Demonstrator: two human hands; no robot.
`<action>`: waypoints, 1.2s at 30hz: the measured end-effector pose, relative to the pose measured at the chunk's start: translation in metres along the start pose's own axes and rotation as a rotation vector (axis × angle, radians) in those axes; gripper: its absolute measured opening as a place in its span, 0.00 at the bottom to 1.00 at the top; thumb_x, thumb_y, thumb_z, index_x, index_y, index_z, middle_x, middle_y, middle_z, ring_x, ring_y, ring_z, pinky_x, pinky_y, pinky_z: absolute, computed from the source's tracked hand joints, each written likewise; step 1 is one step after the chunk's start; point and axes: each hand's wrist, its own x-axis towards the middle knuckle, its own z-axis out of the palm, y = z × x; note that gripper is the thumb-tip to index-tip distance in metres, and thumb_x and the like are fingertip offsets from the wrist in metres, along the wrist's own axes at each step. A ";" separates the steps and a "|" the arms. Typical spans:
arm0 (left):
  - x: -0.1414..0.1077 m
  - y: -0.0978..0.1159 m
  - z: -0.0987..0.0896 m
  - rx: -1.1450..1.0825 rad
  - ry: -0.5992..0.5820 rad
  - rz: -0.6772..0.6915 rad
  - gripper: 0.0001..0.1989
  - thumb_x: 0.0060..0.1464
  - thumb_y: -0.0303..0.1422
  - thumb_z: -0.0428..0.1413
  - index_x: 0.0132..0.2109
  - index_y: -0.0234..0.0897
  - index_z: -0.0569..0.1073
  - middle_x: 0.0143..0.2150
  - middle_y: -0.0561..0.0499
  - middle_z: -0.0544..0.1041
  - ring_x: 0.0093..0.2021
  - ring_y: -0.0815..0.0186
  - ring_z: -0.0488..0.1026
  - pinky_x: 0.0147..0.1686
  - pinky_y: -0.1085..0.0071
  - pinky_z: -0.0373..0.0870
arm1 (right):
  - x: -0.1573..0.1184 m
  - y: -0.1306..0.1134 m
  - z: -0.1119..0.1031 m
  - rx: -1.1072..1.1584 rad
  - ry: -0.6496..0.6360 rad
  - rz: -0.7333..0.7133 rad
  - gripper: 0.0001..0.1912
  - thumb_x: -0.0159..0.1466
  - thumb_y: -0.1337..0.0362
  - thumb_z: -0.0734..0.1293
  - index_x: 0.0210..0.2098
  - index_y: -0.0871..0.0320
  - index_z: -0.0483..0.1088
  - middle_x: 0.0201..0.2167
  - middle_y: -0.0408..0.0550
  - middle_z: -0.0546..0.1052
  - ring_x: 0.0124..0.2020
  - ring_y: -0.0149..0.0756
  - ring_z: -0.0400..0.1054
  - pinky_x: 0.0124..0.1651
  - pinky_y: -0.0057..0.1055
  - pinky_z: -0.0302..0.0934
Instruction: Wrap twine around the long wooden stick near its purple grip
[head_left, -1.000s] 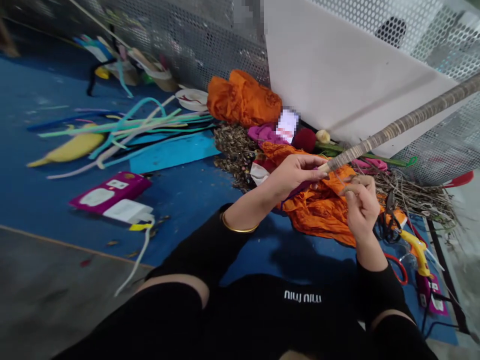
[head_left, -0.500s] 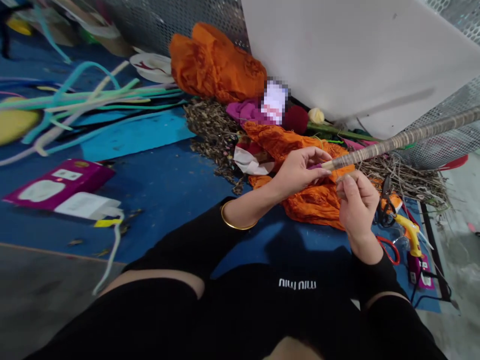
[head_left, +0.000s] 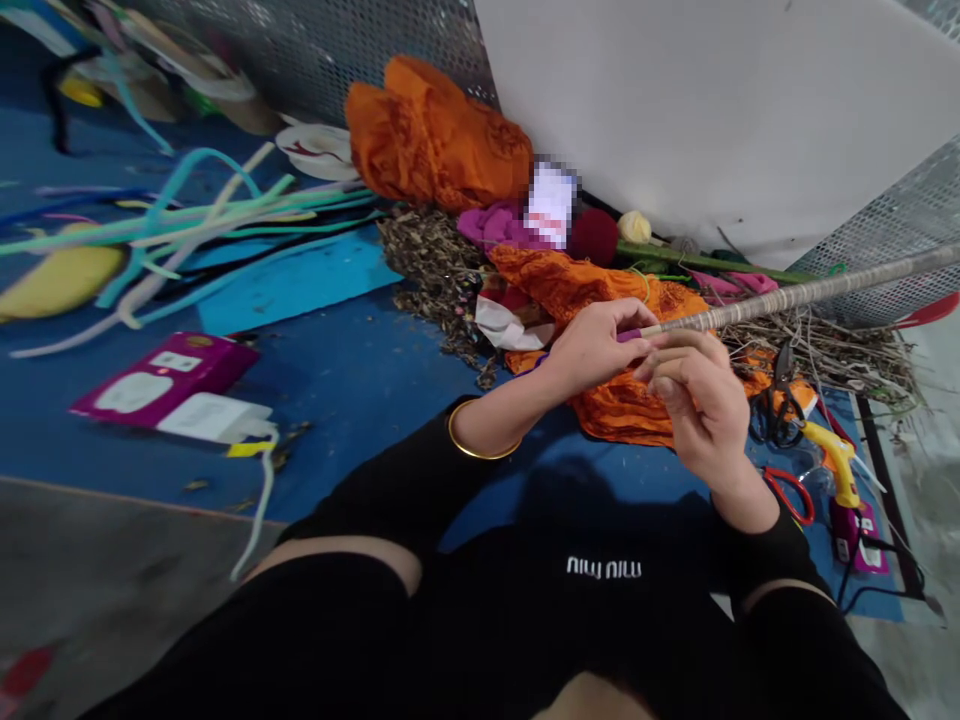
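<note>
Head view: grips the striped stick near its pale end, thumb and fingers of the left hand closed on it, just beside something purple, partly covered. Bends the fingers of the right hand inward at the stick, close to the left fingertips; cannot tell whether pinching anything thin. Slants the stick away to the right, up past the edge of view, above the twigs. Wears a gold bracelet on the left forearm, just beside the black sleeve. Beneath and behind both hands, shows crumpled orange cloth spread on the blue table. Farther back, shows a bundled orange cloth, a lit phone with blurred edges, a dark red ball and a small pale yellow ball, all near a white board. To the left of the spread cloth, shows dried leaves, then a light blue sheet, a tangle of soft colored strips, a yellow thing and a purple pack. To the right, shows black-handled cutters, a yellow glue gun and a red loop handle, near the right forearm.
</note>
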 end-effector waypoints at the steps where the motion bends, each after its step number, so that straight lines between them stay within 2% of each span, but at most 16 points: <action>1: 0.000 0.000 0.000 0.040 -0.003 -0.017 0.11 0.50 0.34 0.61 0.40 0.33 0.79 0.37 0.50 0.82 0.37 0.64 0.75 0.40 0.69 0.70 | 0.001 0.000 -0.005 -0.048 0.007 0.004 0.10 0.74 0.65 0.63 0.35 0.53 0.70 0.34 0.45 0.82 0.48 0.41 0.76 0.56 0.44 0.65; 4: -0.001 0.001 0.001 0.137 -0.015 -0.059 0.11 0.50 0.34 0.61 0.40 0.34 0.80 0.36 0.50 0.82 0.37 0.63 0.75 0.40 0.68 0.68 | 0.003 0.001 -0.016 -0.105 0.010 0.086 0.10 0.73 0.63 0.65 0.34 0.53 0.73 0.35 0.45 0.84 0.43 0.39 0.77 0.51 0.41 0.67; 7: -0.002 0.000 0.003 0.149 -0.036 -0.067 0.10 0.52 0.35 0.61 0.40 0.35 0.80 0.35 0.50 0.81 0.35 0.64 0.73 0.38 0.69 0.67 | 0.003 0.006 -0.020 0.020 0.018 0.213 0.12 0.74 0.61 0.64 0.34 0.53 0.73 0.35 0.46 0.83 0.40 0.37 0.78 0.45 0.37 0.71; 9: -0.003 -0.001 0.005 0.135 -0.042 -0.058 0.08 0.52 0.35 0.62 0.38 0.35 0.80 0.33 0.51 0.80 0.33 0.65 0.72 0.36 0.71 0.66 | 0.003 0.012 -0.020 0.092 0.044 0.264 0.13 0.74 0.58 0.64 0.34 0.53 0.73 0.34 0.46 0.81 0.40 0.37 0.78 0.45 0.36 0.72; 12: -0.004 -0.004 0.007 0.116 -0.047 -0.047 0.06 0.51 0.34 0.63 0.35 0.35 0.79 0.31 0.52 0.78 0.32 0.66 0.71 0.35 0.72 0.66 | 0.004 0.023 -0.018 0.131 0.046 0.263 0.15 0.75 0.56 0.63 0.34 0.53 0.72 0.34 0.46 0.80 0.43 0.38 0.78 0.47 0.37 0.72; 17: -0.005 -0.007 0.009 0.103 -0.038 -0.052 0.05 0.51 0.31 0.63 0.36 0.38 0.80 0.32 0.53 0.80 0.36 0.63 0.74 0.37 0.72 0.69 | 0.007 0.037 -0.013 0.143 -0.012 0.221 0.15 0.75 0.55 0.61 0.34 0.53 0.70 0.40 0.48 0.80 0.45 0.37 0.77 0.49 0.38 0.72; 22: -0.007 -0.006 0.011 0.169 -0.046 -0.035 0.06 0.52 0.31 0.62 0.38 0.37 0.81 0.33 0.51 0.82 0.33 0.64 0.75 0.36 0.72 0.69 | 0.008 0.045 -0.010 0.116 -0.016 0.201 0.14 0.76 0.57 0.60 0.34 0.54 0.68 0.47 0.49 0.81 0.49 0.36 0.77 0.49 0.37 0.71; 25: -0.009 0.000 0.010 0.290 -0.056 -0.040 0.08 0.54 0.32 0.61 0.41 0.37 0.82 0.34 0.50 0.82 0.32 0.64 0.75 0.35 0.71 0.66 | 0.008 0.050 -0.009 0.076 -0.044 0.204 0.14 0.76 0.58 0.59 0.34 0.54 0.66 0.49 0.50 0.81 0.49 0.36 0.77 0.51 0.37 0.70; 28: -0.012 0.007 0.011 0.477 -0.071 -0.037 0.11 0.57 0.34 0.60 0.45 0.39 0.82 0.35 0.49 0.83 0.32 0.62 0.76 0.33 0.70 0.63 | 0.008 0.052 -0.008 -0.024 -0.056 0.240 0.15 0.76 0.58 0.58 0.33 0.53 0.64 0.49 0.52 0.80 0.47 0.37 0.77 0.49 0.37 0.70; 32: -0.016 0.010 0.013 0.663 -0.043 0.044 0.17 0.60 0.34 0.56 0.53 0.41 0.81 0.37 0.48 0.85 0.35 0.58 0.80 0.32 0.69 0.63 | 0.007 0.055 -0.006 -0.147 -0.034 0.256 0.14 0.76 0.57 0.57 0.34 0.53 0.64 0.49 0.53 0.80 0.46 0.38 0.76 0.46 0.35 0.68; 36: -0.017 0.006 0.014 0.741 -0.023 0.118 0.22 0.58 0.32 0.55 0.60 0.42 0.76 0.37 0.49 0.85 0.35 0.58 0.81 0.32 0.70 0.64 | 0.004 0.058 -0.005 -0.195 -0.030 0.261 0.13 0.76 0.57 0.57 0.36 0.53 0.65 0.49 0.53 0.79 0.44 0.38 0.75 0.45 0.35 0.67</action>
